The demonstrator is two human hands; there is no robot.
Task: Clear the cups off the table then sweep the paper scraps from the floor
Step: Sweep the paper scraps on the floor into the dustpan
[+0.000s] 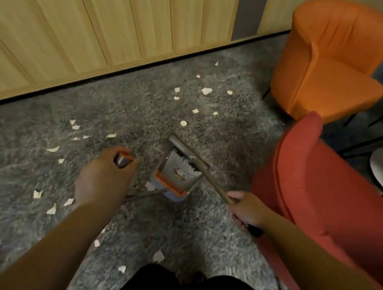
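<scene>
Scraps (207, 91) are strewn over the carpet (23, 171), left to upper centre. Dustpan handle (124, 159) is gripped by left hand (105, 177), broom (206, 173) by right hand (246, 209); short strokes should be drawn toward the dustpan (175, 178), its lip kept flat.

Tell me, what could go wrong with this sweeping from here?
Three risks, judging by the scene. The carpet is shaggy, so paper scraps may snag in the pile. The red chair sits close by the right hand on the broom handle, so a swing could knock it. The dustpan, held by the left hand, may tip.
</scene>
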